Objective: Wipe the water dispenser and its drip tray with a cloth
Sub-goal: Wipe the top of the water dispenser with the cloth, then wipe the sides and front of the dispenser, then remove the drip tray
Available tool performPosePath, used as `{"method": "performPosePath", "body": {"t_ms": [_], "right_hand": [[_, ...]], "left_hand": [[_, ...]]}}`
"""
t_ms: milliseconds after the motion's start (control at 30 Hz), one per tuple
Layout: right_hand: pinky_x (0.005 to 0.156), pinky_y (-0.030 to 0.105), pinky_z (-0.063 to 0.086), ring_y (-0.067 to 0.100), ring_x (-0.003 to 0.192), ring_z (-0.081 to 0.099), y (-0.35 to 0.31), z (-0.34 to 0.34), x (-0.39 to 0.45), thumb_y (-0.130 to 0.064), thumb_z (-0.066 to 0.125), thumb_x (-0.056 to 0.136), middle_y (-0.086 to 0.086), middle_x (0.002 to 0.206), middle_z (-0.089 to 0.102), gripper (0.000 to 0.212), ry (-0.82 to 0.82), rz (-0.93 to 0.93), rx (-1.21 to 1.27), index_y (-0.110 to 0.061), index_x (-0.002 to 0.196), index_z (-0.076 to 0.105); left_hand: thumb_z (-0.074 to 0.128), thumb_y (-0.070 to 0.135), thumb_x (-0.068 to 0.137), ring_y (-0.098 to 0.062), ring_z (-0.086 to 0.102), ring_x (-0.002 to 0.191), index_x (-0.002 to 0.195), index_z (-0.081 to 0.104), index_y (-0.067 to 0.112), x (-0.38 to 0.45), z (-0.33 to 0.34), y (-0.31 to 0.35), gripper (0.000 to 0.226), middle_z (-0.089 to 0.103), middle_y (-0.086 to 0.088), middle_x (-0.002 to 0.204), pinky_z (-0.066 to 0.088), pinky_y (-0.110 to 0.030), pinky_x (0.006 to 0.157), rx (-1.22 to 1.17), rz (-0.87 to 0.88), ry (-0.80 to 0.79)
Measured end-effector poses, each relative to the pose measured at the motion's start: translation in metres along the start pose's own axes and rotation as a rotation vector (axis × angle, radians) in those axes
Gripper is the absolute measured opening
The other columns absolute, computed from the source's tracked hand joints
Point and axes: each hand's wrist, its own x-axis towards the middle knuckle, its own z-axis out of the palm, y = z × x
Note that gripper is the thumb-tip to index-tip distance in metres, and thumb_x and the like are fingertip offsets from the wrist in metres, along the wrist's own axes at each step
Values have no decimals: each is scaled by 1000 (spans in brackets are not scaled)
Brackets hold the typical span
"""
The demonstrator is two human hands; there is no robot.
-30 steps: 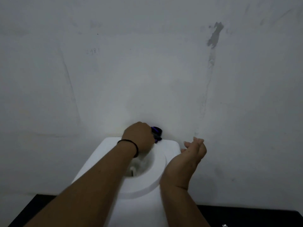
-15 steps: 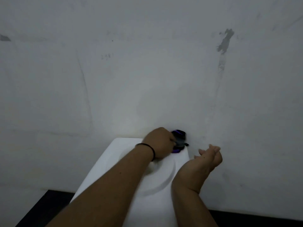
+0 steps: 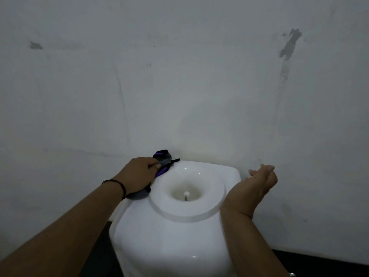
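A white water dispenser (image 3: 171, 232) stands against the wall, seen from above, with a round recessed bottle well (image 3: 186, 193) and a small pin at its centre. My left hand (image 3: 137, 174) grips a dark purple-and-grey cloth (image 3: 162, 159) and holds it on the dispenser's top at the back left corner. My right hand (image 3: 259, 182) hovers beside the dispenser's right edge, palm up, fingers loosely curled, holding nothing. The drip tray is out of sight.
A white scuffed wall (image 3: 179, 86) rises directly behind the dispenser, with a grey stain (image 3: 289, 45) at upper right. A dark surface (image 3: 319, 260) lies under the dispenser along the bottom of the view.
My left hand has carried the cloth from the right back edge of the dispenser's top to the left back corner. The bottle well is now uncovered. My right hand stays raised at the right.
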Motion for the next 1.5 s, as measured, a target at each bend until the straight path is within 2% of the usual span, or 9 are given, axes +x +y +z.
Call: {"method": "performPosePath", "body": {"t_ms": [133, 567, 700, 800, 933, 1033, 1167, 1367, 1500], "right_hand": [[103, 40, 34, 27, 114, 44, -11, 3, -5, -50, 28, 84, 18, 125, 49, 58, 16, 2, 30, -8, 120, 47], [91, 40, 40, 25, 96, 49, -25, 7, -23, -46, 29, 89, 5, 98, 50, 43, -113, -110, -141, -10, 100, 51], [92, 39, 42, 13, 89, 53, -63, -8, -56, -37, 34, 94, 0, 96, 59, 28, -404, -143, -317, -22, 86, 56], [78, 26, 46, 12, 84, 58, -86, -50, -104, -31, 49, 92, -6, 89, 65, 19, -740, -206, -494, -24, 83, 63], [71, 4, 41, -8, 90, 57, -71, -105, -191, -57, 52, 79, -10, 100, 63, 33, -1080, -167, -546, -35, 97, 67], [74, 0, 38, -13, 93, 52, -50, -120, -218, -53, 50, 70, -9, 107, 58, 52, -943, -279, -607, -26, 114, 60], [70, -1, 37, -5, 86, 54, -57, -124, -200, -24, 54, 78, -4, 96, 61, 39, -671, -498, -705, -31, 116, 61], [71, 20, 39, 14, 78, 48, -70, -130, -129, -9, 54, 89, 3, 102, 40, 51, -301, -535, -1031, -24, 137, 43], [76, 32, 45, 24, 84, 48, -47, -126, -134, -11, 51, 91, 7, 101, 39, 53, -305, -392, -1255, -28, 139, 40]], "left_hand": [[38, 26, 99, -22, 58, 80, 96, 56, 19, -36, -3, -18, 19, 64, -9, 89, 39, -19, 64, -10, 23, 30], [45, 30, 97, -10, 52, 84, 111, 58, 26, -163, 9, -25, 20, 57, -5, 93, 39, -12, 69, -249, 114, 156], [45, 31, 97, -13, 58, 82, 98, 65, 14, -206, 5, -17, 26, 63, -11, 89, 46, -34, 79, -574, 66, 172], [46, 32, 93, -20, 60, 82, 94, 68, 30, -228, 0, 0, 22, 63, -16, 90, 46, -33, 75, -955, -64, 199], [49, 19, 96, -9, 62, 70, 98, 66, 20, -249, 13, 21, 18, 66, -7, 78, 46, -13, 59, -1370, -137, 61], [57, 17, 91, 1, 67, 82, 94, 75, 30, -254, 21, 32, 23, 72, 11, 94, 51, -11, 74, -1629, -46, -161], [46, 55, 82, -26, 55, 121, 109, 71, 13, -235, 15, 17, 56, 63, -11, 125, 39, -45, 106, -1582, -18, -296], [41, 40, 96, 8, 58, 96, 104, 69, 32, -182, -16, -35, 30, 64, 16, 113, 46, -10, 80, -950, 145, 16], [43, 33, 97, 8, 50, 103, 122, 59, 28, -146, -19, -53, 30, 53, 20, 122, 35, -10, 91, -700, 205, -37]]}}
